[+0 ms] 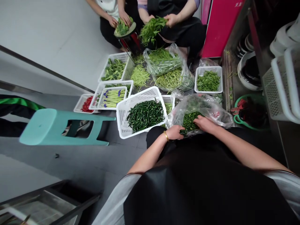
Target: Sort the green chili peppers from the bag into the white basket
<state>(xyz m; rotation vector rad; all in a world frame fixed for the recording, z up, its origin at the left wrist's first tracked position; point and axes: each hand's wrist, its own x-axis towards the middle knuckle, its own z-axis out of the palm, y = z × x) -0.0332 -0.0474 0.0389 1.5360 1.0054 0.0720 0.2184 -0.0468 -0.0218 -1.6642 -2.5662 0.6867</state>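
Both hands work in a clear plastic bag (206,107) on the lap. The left hand (174,132) has its grip closed on the dark green peppers (189,120) at the bag's mouth. The right hand (205,123) lies curled on the pile; I cannot tell if it holds one. The big white basket (122,120) just beside the bag is already quite full of peppers, and some are left in the bag.

Teal stool (58,126), red chillies basket (83,104), leafy greens basket (208,79)

basket (122,120) left of bag (211,107)
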